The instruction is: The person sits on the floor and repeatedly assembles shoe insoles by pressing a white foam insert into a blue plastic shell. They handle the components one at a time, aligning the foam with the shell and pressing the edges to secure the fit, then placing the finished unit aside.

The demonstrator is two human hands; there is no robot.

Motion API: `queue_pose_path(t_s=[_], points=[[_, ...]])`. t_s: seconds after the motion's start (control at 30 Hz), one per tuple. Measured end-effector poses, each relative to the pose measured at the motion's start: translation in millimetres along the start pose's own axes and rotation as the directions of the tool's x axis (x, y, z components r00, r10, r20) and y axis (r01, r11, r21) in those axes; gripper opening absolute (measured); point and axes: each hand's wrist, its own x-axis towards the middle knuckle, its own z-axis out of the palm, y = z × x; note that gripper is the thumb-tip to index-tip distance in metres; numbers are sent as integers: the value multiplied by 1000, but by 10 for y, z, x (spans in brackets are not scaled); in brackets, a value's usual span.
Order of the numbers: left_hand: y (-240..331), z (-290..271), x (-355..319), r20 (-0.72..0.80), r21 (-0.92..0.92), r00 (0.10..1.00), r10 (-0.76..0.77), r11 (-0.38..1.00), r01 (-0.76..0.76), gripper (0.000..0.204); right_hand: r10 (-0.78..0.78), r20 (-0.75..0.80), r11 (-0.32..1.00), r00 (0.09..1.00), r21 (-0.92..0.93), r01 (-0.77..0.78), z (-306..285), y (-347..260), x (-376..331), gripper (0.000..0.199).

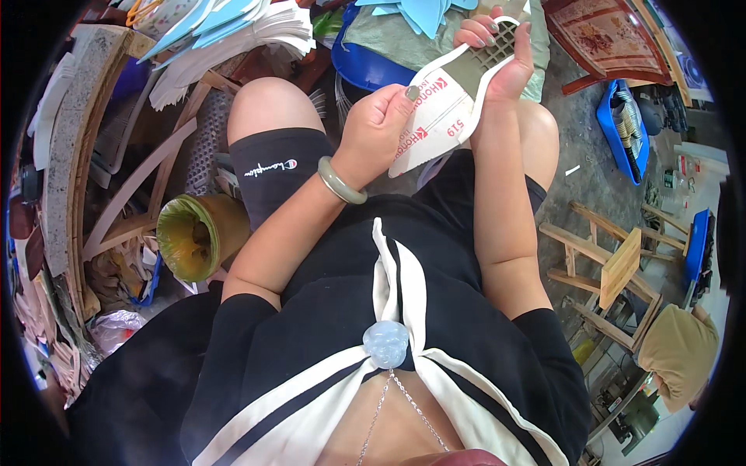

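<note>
Head view: the person sits with both forearms raised over their lap, holding a flat, white insole-shaped piece (443,116) with red print between the two hands, above the knees. The left hand (377,124) is closed on its lower end, thumb pressed on the printed face. The right hand (501,54) grips the upper end, fingers curled over a gridded patch there. A pale green bangle (340,183) circles the left wrist. Light blue cut-out sheets (423,12) lie ahead; a blue tray (622,128) lies on the floor at right, a wooden stool (614,268) nearer, and a lined bin (190,237) at left.
</note>
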Motion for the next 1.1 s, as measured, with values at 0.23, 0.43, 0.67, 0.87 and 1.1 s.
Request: queue_pose_path(t_s=[0.23, 0.43, 0.67, 0.87, 1.1], points=[[193, -68, 60, 77, -315, 956, -285, 902, 294, 38, 0, 62, 998, 998, 60, -4, -85, -40, 33, 34], [145, -2, 26, 40, -35, 995, -87, 995, 88, 34, -34, -18, 999, 999, -5, 34, -153, 35, 34, 35], [129, 42, 37, -195, -37, 978, 81, 995, -90, 32, 114, -173, 867, 978, -464, -183, 202, 464, -512, 62], [-38, 13, 52, -287, 98, 943, 169, 984, -146, 33, -24, -282, 723, 959, -667, -178, 117, 750, -854, 49], [-106, -80, 115, -338, 99, 924, 178, 983, -153, 32, 62, -172, 646, 983, -744, -171, 43, 836, -839, 31]])
